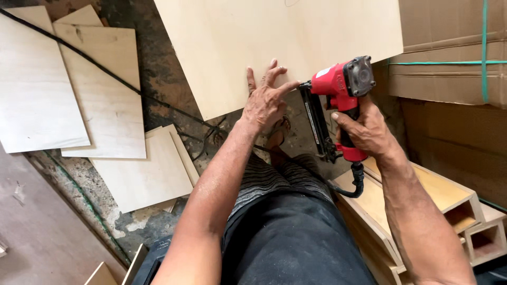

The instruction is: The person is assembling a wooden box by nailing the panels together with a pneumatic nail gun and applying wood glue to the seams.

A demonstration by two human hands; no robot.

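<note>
The big plywood sheet [274, 42] lies tilted in front of you, its lower edge toward your knees, and your left hand [265, 100] is spread flat on it near that edge, fingers open and pressing down, with the fingertips very close to the nose of the nail gun [338, 100]. Judging from this, the step in hand is firing a nail into the sheet's right-hand edge, and to do it well you would want that left hand back from the nose, since a nail that turns in thin board can come out through the face. Hold the nose square to the edge and centred in its thickness, and press firmly before you pull. Your right hand [364, 129] is closed around the red grip with a finger at the trigger area; the black hose [355, 184] hangs from the handle's base, so leave it slack. To your right stands a large brown cardboard box [449, 53], plain on the faces you can see, bound with thin green straps [484, 47] that run down and across it. Below it sit open rectangular wooden frames [465, 211], and on the floor to your left lie several loose pale boards [100, 100] crossed by a thin black cord [116, 79]. The small white label on top of the nail gun is too small to make out.
</note>
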